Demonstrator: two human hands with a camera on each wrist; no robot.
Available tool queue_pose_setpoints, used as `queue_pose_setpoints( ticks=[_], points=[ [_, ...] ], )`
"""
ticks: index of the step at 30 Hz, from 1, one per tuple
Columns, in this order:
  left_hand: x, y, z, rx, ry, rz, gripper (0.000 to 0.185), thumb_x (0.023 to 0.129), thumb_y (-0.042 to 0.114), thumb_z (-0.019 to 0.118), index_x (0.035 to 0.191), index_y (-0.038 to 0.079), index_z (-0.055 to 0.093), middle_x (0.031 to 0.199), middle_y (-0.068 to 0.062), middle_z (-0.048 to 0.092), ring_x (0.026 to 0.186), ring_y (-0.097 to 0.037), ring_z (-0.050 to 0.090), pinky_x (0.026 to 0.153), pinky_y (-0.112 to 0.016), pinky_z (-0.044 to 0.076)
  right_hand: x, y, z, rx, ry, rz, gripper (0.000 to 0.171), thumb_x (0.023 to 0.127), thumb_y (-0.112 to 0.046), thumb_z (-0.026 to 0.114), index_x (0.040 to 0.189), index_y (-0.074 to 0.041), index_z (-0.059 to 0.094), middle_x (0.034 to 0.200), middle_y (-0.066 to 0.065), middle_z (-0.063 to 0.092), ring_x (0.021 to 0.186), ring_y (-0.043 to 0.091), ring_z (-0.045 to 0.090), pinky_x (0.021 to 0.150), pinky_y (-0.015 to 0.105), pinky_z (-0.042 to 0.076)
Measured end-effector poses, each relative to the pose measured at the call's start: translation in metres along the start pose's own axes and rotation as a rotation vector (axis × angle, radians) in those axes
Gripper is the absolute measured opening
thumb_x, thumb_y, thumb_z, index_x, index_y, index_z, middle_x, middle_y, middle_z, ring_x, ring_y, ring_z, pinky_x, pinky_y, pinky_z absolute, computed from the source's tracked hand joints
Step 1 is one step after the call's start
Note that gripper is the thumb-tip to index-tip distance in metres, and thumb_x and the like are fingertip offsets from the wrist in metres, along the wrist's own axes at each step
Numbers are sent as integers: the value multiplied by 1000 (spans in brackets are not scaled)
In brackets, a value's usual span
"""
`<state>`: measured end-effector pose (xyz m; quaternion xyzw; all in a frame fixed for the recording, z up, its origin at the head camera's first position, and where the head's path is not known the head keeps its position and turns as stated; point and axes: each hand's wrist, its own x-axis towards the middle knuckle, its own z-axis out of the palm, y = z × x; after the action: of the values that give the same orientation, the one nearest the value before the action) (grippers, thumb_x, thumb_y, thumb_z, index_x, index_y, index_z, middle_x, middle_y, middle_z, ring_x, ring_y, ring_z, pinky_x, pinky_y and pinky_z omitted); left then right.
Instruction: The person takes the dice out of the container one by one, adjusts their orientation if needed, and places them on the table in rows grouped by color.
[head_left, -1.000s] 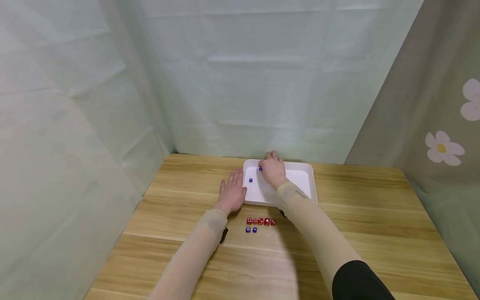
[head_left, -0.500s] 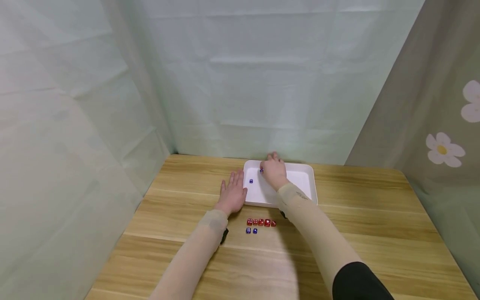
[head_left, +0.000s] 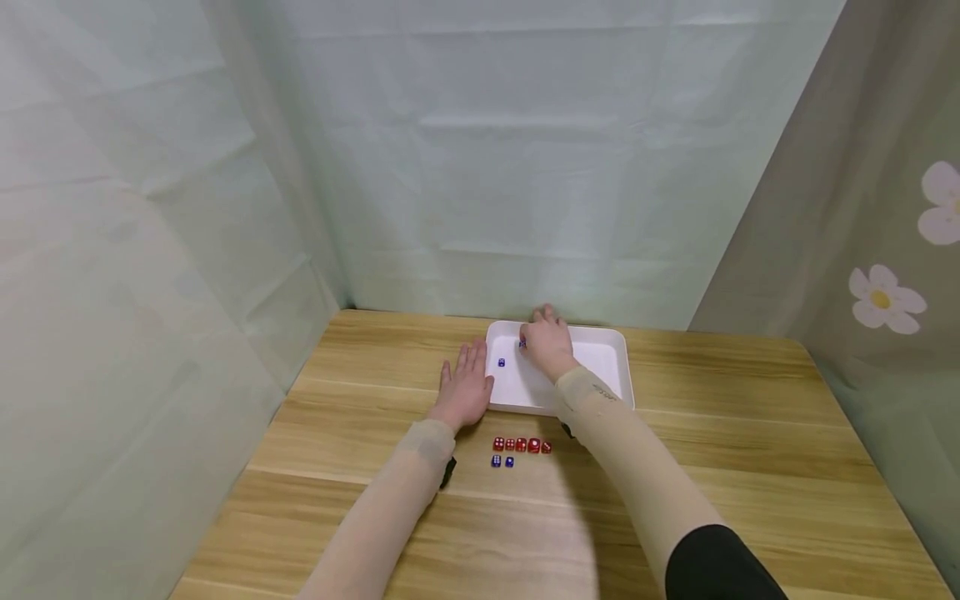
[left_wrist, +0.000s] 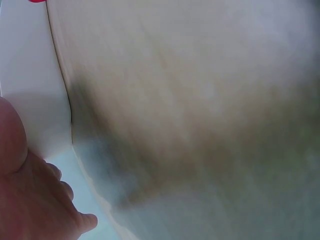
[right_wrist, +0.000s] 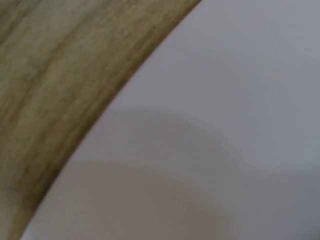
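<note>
Pinching blue die (head_left: 521, 342) near tray rim (head_left: 556, 325)

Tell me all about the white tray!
The white tray is a shallow rectangle with rounded corners and a low raised rim, smooth like plastic. It lies flat at the far middle of the wooden table. One blue die sits loose inside. The right hand reaches into it, pinching another blue die. The left hand lies flat against its left edge.
</note>
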<state>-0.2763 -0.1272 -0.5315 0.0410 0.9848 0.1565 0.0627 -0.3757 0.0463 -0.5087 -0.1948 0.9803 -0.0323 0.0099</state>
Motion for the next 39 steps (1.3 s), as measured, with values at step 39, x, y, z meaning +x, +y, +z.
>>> queue_pose_setpoints(
  ticks=[39],
  points=[
    [10, -5, -3, -7, -12, 28, 71, 116, 32, 39, 172, 5, 5, 180, -13, 4, 165, -33, -1, 129, -63, 3, -49, 6, -31, 137, 110, -45, 21, 97, -36, 80, 106, -16, 81, 161, 24, 49, 154, 50, 33, 119, 62, 40]
  ],
)
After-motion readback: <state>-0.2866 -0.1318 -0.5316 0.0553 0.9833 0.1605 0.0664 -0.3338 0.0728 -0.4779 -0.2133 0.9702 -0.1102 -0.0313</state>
